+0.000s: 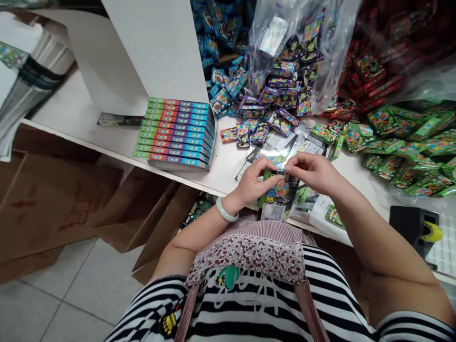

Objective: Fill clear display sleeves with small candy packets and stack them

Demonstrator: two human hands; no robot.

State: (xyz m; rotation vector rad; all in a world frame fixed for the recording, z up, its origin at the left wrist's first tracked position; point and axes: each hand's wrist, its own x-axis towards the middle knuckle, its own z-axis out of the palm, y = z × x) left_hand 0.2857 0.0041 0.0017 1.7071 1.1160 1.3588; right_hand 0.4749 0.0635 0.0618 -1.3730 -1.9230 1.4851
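Observation:
My left hand and my right hand meet over the table's front edge, both pinching the top of a clear plastic bag with a green and black printed card inside. A pale green bangle circles my left wrist. More clear bags and printed cards lie flat just beyond my fingers. Small purple packets are scattered behind them.
A stack of colourful flat boxes sits to the left on the white table. Blue packets, red packets and green packets are heaped at the back and right. A tape dispenser stands at right. Flattened cardboard lies on the floor.

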